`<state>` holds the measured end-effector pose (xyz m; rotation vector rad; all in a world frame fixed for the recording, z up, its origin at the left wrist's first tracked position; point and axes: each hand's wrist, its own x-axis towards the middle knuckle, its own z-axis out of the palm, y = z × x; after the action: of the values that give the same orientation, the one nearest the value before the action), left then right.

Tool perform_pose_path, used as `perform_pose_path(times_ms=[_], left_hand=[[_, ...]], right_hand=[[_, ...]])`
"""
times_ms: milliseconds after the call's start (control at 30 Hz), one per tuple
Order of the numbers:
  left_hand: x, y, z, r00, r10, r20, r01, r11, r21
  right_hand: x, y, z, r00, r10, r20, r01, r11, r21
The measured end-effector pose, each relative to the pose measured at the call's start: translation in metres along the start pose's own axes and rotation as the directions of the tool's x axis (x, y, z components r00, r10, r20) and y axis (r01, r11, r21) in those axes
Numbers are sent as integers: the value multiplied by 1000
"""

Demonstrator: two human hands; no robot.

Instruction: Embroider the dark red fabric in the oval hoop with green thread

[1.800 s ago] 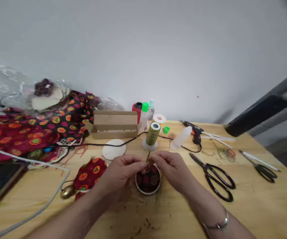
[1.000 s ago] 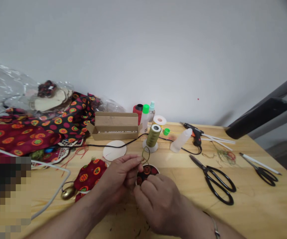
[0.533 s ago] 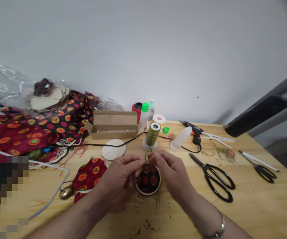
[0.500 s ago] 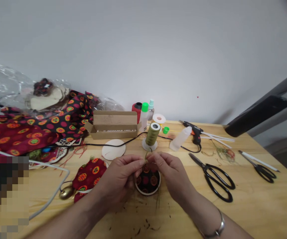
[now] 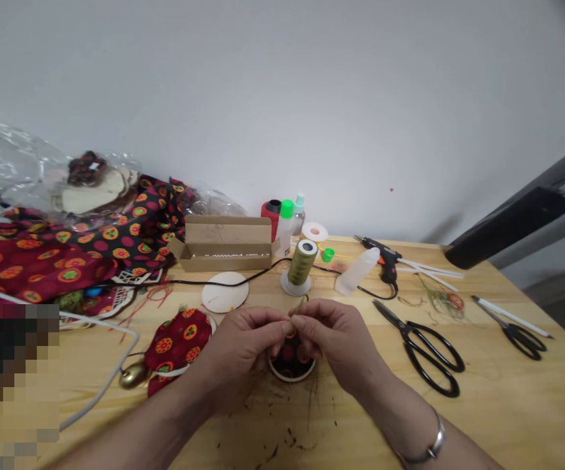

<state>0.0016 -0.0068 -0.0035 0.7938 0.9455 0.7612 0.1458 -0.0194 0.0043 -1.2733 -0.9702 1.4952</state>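
My left hand [image 5: 243, 343] and my right hand [image 5: 338, 339] meet fingertip to fingertip above a small round fabric-covered disc [image 5: 291, 362] with a white rim, lying on the wooden table [image 5: 507, 405]. Both hands pinch an olive green thread [image 5: 298, 307] just over the disc. The thread's far end is hard to follow. An olive thread spool [image 5: 301, 264] stands upright on a white base right behind the hands. Most of the disc is hidden under my fingers.
Large black scissors [image 5: 422, 349] lie to the right, smaller scissors [image 5: 517, 333] farther right. A glue gun [image 5: 383, 258], bottles [image 5: 287, 225] and an open cardboard box [image 5: 224, 245] sit at the back. Patterned fabric [image 5: 42, 261], a fabric-covered piece [image 5: 177, 343] and a white disc [image 5: 224, 292] lie left.
My right hand dropped low over the disc a second ago, then rose back to meet the left hand's fingertips. Both hands now pinch closer together and cover more of the disc.
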Motion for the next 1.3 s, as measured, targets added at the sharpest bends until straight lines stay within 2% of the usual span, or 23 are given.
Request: perform_pose_path(times_ms=[167, 533, 833, 1067, 1300], left_hand=[[2, -2, -2, 1000, -8, -4, 8, 1000, -17], [0, -1, -2, 1000, -19, 12, 19, 1000, 0], [0, -1, 0, 1000, -11, 11, 11, 1000, -22], [-1, 0, 1, 1000, -26, 10, 26, 998, -61], [-1, 1, 2, 999, 6, -42, -5, 1000, 18]], right_hand=[[0, -1, -2, 999, -29, -46, 24, 995, -101], [-1, -4, -3, 995, -76, -60, 62, 975, -214], [-1, -5, -3, 993, -95, -72, 75, 968, -239], [-2, -5, -2, 998, -44, -50, 34, 981, -190], [1, -4, -4, 999, -37, -2, 36, 989, -141]])
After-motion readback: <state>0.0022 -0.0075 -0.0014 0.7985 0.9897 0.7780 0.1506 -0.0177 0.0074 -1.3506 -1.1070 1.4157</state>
